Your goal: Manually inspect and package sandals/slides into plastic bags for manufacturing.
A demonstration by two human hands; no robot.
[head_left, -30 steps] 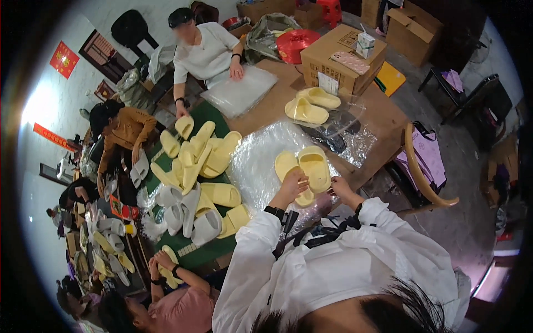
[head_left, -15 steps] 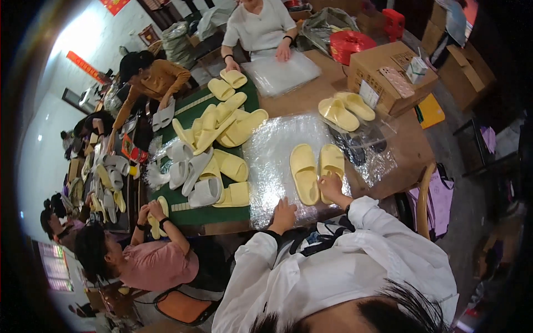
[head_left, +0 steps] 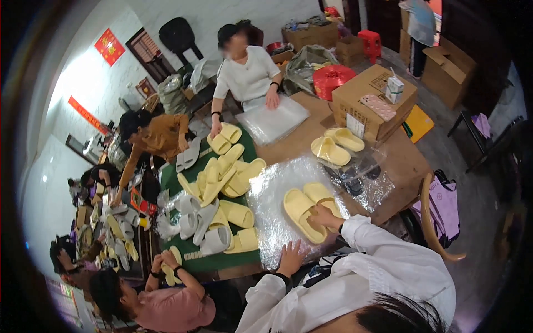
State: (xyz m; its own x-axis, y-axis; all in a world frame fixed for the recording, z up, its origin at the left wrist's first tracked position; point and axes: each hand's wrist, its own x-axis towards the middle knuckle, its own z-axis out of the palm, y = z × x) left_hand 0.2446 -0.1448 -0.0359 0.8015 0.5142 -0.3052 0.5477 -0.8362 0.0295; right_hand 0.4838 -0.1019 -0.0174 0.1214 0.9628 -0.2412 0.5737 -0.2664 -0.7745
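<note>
A pair of yellow slippers (head_left: 300, 204) lies toes away from me on a stack of clear plastic bags (head_left: 265, 208). My right hand (head_left: 326, 217) grips the slippers where their inner edges meet; its fingertips are partly hidden. Flat on the near edge of the plastic, my left hand (head_left: 291, 258) has its fingers spread and holds nothing. To the right of the stack, another yellow pair (head_left: 331, 151) in clear wrapping rests near dark slippers (head_left: 361, 180) under clear plastic. Loose yellow slippers (head_left: 214, 180) and grey slippers (head_left: 215, 241) are heaped to the left on a green mat (head_left: 197, 266).
A cardboard box (head_left: 355, 100) stands at the back right, beside a red roll (head_left: 334, 80). Across the table a person (head_left: 247, 77) touches slippers and a plastic stack. On the left, a person in pink (head_left: 172, 308) holds a yellow slipper. A wooden chair arm (head_left: 430, 222) borders the right.
My right hand has brought the two slippers together and turned them slightly. My left hand's fingers have spread on the plastic. The view has tilted up, and the person opposite shows more fully.
</note>
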